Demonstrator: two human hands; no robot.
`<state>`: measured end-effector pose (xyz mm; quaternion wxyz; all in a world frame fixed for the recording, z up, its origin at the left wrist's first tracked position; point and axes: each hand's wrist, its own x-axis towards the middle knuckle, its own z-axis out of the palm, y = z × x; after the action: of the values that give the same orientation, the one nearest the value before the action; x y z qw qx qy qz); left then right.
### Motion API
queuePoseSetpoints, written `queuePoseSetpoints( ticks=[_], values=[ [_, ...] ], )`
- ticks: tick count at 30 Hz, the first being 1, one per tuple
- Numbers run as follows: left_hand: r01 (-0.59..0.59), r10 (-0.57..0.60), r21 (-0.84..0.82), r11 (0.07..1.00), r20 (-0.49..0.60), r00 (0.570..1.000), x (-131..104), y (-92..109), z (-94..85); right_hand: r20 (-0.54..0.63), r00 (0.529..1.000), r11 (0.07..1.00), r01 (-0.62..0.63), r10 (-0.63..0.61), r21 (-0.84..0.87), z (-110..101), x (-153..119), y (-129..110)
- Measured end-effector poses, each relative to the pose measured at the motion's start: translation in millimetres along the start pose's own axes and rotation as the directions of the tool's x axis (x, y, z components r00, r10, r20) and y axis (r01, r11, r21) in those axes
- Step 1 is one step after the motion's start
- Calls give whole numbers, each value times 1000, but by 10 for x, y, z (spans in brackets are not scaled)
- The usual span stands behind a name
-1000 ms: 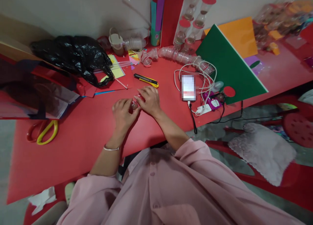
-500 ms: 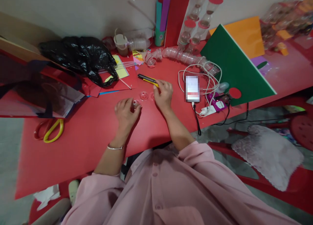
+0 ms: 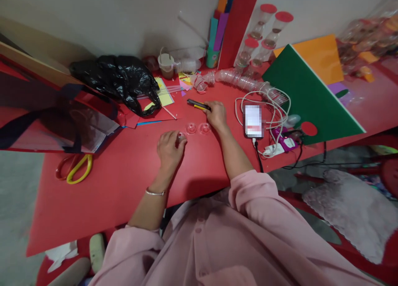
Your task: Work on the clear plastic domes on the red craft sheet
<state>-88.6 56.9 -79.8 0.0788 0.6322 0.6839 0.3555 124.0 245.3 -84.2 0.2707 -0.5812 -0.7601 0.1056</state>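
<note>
My left hand (image 3: 169, 148) rests on the red table with its fingers curled round a small clear plastic piece (image 3: 181, 136), mostly hidden by the fingers and thumb. Two more round clear plastic pieces (image 3: 190, 129) lie side by side on the tabletop, between my hands. Beyond them, my right hand (image 3: 218, 115) grips one end of a black and yellow box cutter (image 3: 195, 104). The cutter points left, close above the table. Whether its blade is out I cannot tell.
Scissors with yellow and red handles (image 3: 80, 169) lie at the left edge. A black plastic bag (image 3: 121, 81) sits at the back left. To the right are a phone (image 3: 253, 121), tangled white cables, a power strip (image 3: 287, 142) and a green board (image 3: 311, 99).
My right hand has moved slightly away from me with the box cutter, uncovering the second clear piece. My left hand keeps its hold. The whole view has shifted.
</note>
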Motion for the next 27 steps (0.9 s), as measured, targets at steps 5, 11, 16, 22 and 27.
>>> queuePoseSetpoints(
  ticks=[5, 11, 16, 22, 27],
  values=[
    [-1, 1, 6, 1000, 8, 1000, 17, -30, -4, -91, 981, 981, -180, 174, -68, -2, 45, 73],
    [13, -13, -17, 1000, -18, 1000, 15, -36, 10, -214, 969, 993, -122, 120, 5, -151, 0, -39],
    [55, -56, -43, 998, -13, 998, 27, -55, 13, -201, 975, 986, -68, 98, 150, -284, -483, -247],
    [42, -42, -47, 998, 2, 999, 25, -64, -24, -156, 977, 984, 159, -146, 78, -243, -1015, -576],
    [68, -69, -18, 998, -25, 997, -59, -152, -124, -15, 976, 975, 219, -219, 17, -112, -931, -770]
  ],
)
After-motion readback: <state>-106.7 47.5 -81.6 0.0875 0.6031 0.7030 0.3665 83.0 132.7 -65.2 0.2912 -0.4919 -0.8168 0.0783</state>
